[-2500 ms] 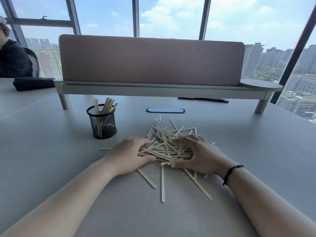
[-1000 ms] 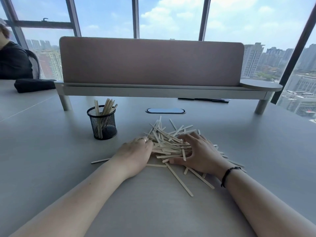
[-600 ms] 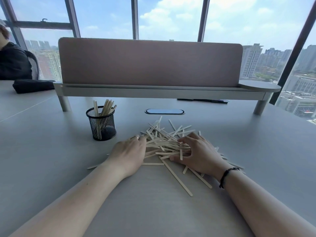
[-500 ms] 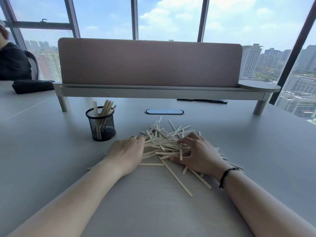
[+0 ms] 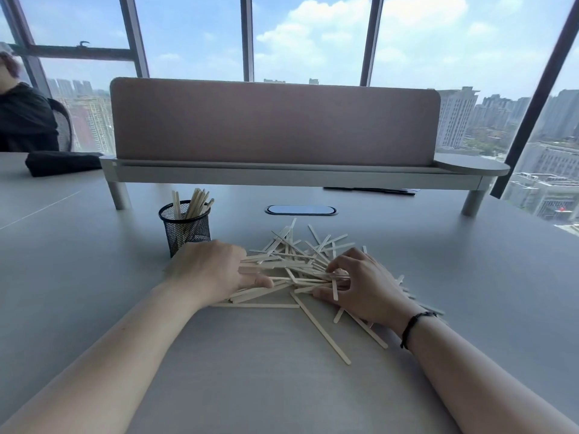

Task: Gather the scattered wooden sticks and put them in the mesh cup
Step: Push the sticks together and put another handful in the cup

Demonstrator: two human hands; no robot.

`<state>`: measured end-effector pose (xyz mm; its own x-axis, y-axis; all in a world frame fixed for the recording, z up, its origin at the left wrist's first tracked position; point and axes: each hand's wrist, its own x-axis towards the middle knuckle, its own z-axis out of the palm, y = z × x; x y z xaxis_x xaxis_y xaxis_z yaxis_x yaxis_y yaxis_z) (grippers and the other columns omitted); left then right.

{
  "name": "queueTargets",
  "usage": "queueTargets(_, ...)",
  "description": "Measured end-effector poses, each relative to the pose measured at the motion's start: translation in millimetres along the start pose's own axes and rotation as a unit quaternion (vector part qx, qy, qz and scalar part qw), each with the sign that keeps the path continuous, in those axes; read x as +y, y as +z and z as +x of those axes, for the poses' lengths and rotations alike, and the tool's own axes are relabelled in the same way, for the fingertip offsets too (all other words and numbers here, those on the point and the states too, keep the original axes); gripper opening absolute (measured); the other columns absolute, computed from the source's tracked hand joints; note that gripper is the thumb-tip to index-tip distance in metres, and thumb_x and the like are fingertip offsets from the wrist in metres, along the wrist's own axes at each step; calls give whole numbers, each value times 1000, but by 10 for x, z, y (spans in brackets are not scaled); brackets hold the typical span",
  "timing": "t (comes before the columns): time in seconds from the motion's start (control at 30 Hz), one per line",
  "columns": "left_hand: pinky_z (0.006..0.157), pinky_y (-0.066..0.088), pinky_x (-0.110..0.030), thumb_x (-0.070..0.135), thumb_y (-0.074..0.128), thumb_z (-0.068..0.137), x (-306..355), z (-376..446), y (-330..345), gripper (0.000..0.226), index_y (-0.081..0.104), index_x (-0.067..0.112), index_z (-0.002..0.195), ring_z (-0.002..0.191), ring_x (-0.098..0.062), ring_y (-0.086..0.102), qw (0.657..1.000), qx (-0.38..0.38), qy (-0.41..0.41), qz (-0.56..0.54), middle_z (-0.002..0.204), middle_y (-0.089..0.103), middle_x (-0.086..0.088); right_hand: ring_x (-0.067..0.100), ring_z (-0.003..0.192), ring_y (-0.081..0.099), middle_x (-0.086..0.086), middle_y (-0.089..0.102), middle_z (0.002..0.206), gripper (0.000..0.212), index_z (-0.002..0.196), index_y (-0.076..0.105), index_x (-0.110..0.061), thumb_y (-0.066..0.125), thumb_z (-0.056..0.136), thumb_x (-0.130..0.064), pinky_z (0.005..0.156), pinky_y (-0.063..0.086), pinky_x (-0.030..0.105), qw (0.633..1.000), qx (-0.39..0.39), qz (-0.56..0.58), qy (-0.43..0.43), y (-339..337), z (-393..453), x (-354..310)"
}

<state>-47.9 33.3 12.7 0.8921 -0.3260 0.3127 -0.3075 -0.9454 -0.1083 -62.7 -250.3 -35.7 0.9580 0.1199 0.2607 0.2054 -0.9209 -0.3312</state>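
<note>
A loose pile of pale wooden sticks (image 5: pixel 297 258) lies on the grey table (image 5: pixel 94 277) in front of me. My left hand (image 5: pixel 210 270) presses on the pile's left side, fingers and thumb closing around a bundle of sticks. At the pile's right side, my right hand (image 5: pixel 360 283) has its fingers curled over the sticks and pinches a few. The black mesh cup (image 5: pixel 185 225) stands just behind my left hand and holds several upright sticks. A few single sticks (image 5: pixel 322 332) lie nearer to me.
A raised shelf with a pink divider panel (image 5: pixel 275 120) spans the table's far side. A cable port (image 5: pixel 300 210) sits in the table behind the pile. A seated person (image 5: pixel 22 117) and a black bag (image 5: pixel 59 162) are at the far left.
My left hand has slid right into the pile and closed on a bundle of sticks. My right hand's fingers have curled tighter on the pile's right side. The stray stick at the left is gone from view.
</note>
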Motion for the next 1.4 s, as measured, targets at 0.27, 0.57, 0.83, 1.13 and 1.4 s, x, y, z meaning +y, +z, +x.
queueTargets(0.27,45,26,-27,55,65,88,62,-31,9,61,41,20,43,42,-11,33,927,104,-33,-359,38,31,7,18,105,55,-14,50,110,69,105,62,-41,49,59,-91,90,46,36,1000,3,0,-3,-11,8,-13)
queueTargets(0.57,50,33,-16,43,69,90,263,12,-49,30,56,17,80,47,-4,45,843,200,-22,-498,48,47,18,16,104,54,-15,49,109,65,106,63,-40,55,63,-89,87,46,34,1000,10,-3,-10,16,2,-12)
queueTargets(0.83,52,26,-32,64,53,87,183,87,50,64,36,16,48,43,-21,29,745,203,-113,-626,44,34,4,15,111,52,-14,51,112,62,110,63,-40,58,67,-85,90,41,33,1000,-3,-9,-5,-13,-11,-78)
queueTargets(1.13,53,41,-31,56,55,88,284,45,-14,57,33,22,48,42,-20,38,606,145,-135,-770,48,28,-1,19,128,38,-9,49,132,69,123,58,-36,47,75,-85,104,28,38,994,-42,-96,-23,-29,-18,-200)
queueTargets(1.4,47,25,-27,48,68,82,425,-24,163,59,26,17,53,43,-17,25,650,94,-107,-747,44,24,-2,21,125,41,-6,55,122,72,110,59,-28,29,79,-85,103,32,39,990,-29,-135,-40,-55,-4,-220)
